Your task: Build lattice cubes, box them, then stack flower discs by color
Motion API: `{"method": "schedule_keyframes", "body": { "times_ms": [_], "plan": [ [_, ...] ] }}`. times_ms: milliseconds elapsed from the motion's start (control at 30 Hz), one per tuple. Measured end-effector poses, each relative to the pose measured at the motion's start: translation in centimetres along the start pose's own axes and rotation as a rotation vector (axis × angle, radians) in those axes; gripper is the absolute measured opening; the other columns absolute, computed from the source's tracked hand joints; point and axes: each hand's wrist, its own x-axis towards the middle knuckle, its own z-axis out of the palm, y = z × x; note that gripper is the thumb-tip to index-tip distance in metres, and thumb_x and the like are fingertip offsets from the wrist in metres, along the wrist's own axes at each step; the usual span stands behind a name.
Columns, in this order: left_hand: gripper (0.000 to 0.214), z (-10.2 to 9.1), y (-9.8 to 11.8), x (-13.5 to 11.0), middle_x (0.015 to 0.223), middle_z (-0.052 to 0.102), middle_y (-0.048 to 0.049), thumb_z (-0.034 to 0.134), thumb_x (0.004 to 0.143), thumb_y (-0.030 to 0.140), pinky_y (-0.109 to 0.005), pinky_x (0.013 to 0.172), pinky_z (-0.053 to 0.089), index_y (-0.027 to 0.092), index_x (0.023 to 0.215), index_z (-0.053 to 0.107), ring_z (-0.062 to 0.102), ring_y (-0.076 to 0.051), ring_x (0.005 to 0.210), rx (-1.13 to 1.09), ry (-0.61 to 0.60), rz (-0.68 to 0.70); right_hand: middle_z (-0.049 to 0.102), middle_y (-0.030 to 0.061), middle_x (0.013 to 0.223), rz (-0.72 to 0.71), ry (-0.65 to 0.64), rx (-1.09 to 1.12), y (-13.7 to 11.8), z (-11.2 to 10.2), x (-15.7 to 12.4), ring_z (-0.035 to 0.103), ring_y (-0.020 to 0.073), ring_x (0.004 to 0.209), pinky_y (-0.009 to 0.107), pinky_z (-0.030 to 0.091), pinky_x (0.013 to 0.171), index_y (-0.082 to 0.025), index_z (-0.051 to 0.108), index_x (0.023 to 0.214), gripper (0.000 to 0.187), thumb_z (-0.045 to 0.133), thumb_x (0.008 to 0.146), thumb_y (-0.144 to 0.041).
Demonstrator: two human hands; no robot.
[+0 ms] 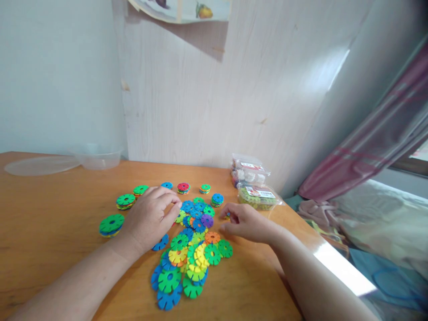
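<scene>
Many flat, notched plastic discs [170, 280] in green, blue, yellow, orange and purple lie in a loose heap between my hands. My left hand [149, 218] is over the heap's left side, its fingers curled and the thumb tip close against the index finger. Whatever may be between those fingertips is hidden. To the right of the purple disc [207, 220], my right hand [245, 221] has its thumb and index finger apart. A small bit of disc stack [228, 216] shows beside its fingers, mostly covered.
Short disc stacks form an arc around the heap, including a green-topped one [111, 224] and a red-topped one [183, 188]. Clear plastic boxes [259, 197] stand back right. A clear tub [98, 158] and round lid [42, 165] sit back left. A wall [214, 111] rises behind.
</scene>
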Motion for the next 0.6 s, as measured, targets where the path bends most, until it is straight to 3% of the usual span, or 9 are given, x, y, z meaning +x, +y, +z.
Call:
{"method": "schedule_keyframes", "body": {
  "times_ms": [100,200,300,533,600],
  "plan": [
    [0.02,-0.1,0.0,0.0,0.1,0.069,-0.0049,0.051,0.092,0.033,-0.04,0.091,0.046,0.022,0.087,0.067,0.059,-0.023,0.1,-0.009,0.01,-0.005,0.054,-0.0059,0.07,-0.03,-0.275,0.098,-0.9,-0.9,-1.0,0.052,0.0107,0.062,0.021,0.035,0.054,-0.023,0.061,0.11,0.037,0.072,0.079,-0.038],
    [0.02,-0.1,0.0,0.0,0.1,0.068,-0.005,0.051,0.092,0.032,-0.04,0.09,0.046,0.022,0.087,0.068,0.059,-0.023,0.1,-0.019,0.001,-0.008,0.057,-0.0052,0.075,0.001,-0.407,0.079,-1.2,-1.6,-1.6,0.054,0.0116,0.064,0.021,0.036,0.054,-0.023,0.059,0.113,0.051,0.078,0.072,-0.045],
    [0.02,0.0,0.0,0.0,0.1,0.068,-0.0051,0.051,0.092,0.032,-0.04,0.09,0.045,0.022,0.087,0.068,0.059,-0.023,0.1,-0.016,-0.004,-0.006,0.06,-0.0035,0.081,-0.003,-0.372,-0.004,-1.1,-1.4,-1.9,0.055,0.0124,0.068,0.022,0.037,0.056,-0.022,0.06,0.109,0.053,0.081,0.067,-0.046],
    [0.02,0.1,-0.1,-0.1,0.1,0.068,-0.0053,0.051,0.092,0.033,-0.041,0.091,0.045,0.022,0.088,0.067,0.059,-0.023,0.1,0.006,0.007,0.007,0.061,-0.0047,0.079,-0.008,-0.348,-0.021,-1.1,-1.0,-1.9,0.055,0.0119,0.065,0.022,0.034,0.053,-0.023,0.059,0.099,0.037,0.077,0.069,-0.034],
    [0.02,0.1,-0.1,-0.1,0.1,0.068,-0.0052,0.051,0.092,0.033,-0.041,0.091,0.045,0.022,0.087,0.067,0.059,-0.023,0.1,0.008,0.007,0.007,0.06,-0.0044,0.077,0.025,-0.278,-0.019,-0.6,-1.3,-1.6,0.055,0.0121,0.065,0.022,0.033,0.053,-0.023,0.059,0.101,0.037,0.076,0.07,-0.035]
  ]
}}
